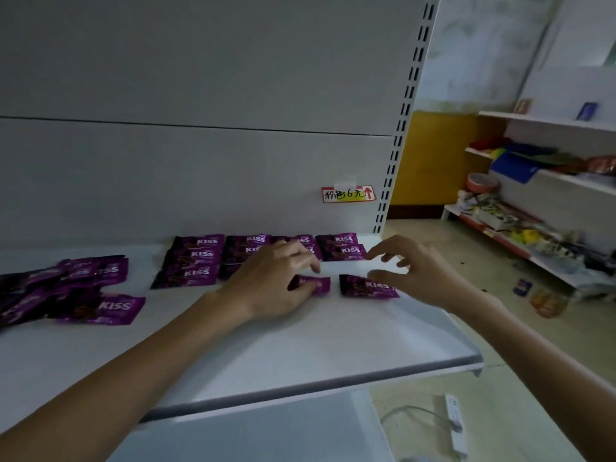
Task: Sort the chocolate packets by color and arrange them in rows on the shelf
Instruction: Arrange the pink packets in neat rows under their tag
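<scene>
1. While your left hand (276,278) is pinching the left packet (320,285) on the shelf (300,348), its long axis is lying left-right.
2. Your right hand (416,271) is hovering, fingers spread, over the right packet (358,285).

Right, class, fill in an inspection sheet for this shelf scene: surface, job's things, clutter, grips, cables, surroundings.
Surface: white shelf, packets lying toward its back.
Job's things: purple rowed packets against the back panel; loose pile of purple packets at left, overlapping.
Clutter: nothing seen on the shelf itself; price label taped to the back panel.
Grips: left hand pinches a small packet; right hand open, fingers spread above a front packet beside it.
Cables: power strip with its cord on the floor.
Surroundings: side shelves with mixed goods at right.
</scene>
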The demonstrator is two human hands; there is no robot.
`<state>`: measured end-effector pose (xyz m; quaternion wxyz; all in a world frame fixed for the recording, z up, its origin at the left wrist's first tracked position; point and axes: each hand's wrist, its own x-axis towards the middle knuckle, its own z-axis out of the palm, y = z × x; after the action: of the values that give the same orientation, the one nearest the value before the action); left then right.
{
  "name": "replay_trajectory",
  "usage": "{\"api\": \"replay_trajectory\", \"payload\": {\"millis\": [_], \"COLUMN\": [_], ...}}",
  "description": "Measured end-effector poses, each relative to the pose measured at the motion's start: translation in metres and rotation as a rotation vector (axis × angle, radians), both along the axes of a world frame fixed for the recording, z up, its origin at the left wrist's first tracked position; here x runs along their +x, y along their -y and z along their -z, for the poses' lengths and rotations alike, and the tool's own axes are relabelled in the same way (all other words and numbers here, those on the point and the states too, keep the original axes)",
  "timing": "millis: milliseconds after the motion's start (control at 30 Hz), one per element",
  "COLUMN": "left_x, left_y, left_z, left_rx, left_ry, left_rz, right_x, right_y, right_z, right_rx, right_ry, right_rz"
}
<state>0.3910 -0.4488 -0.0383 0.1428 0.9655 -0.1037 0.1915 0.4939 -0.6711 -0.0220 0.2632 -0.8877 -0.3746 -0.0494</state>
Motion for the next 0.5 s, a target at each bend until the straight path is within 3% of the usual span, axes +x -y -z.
{"api": "replay_trajectory", "payload": {"millis": [200, 500], "left_x": [0.001, 0.022], "left_y": [-0.004, -0.002], "left_z": [0.004, 0.005], "left_rx": [0.037, 0.0], "left_ry": [-0.09, -0.1], "left_rz": [0.05, 0.01], "right_x": [0.004, 0.025], "right_y": [-0.002, -0.014], "right_z": [0.002, 0.016], "right_rx": [-0.182, -0.083], "right_ry": [-0.011, 0.075], "right_rz": [-0.111, -0.086]}}
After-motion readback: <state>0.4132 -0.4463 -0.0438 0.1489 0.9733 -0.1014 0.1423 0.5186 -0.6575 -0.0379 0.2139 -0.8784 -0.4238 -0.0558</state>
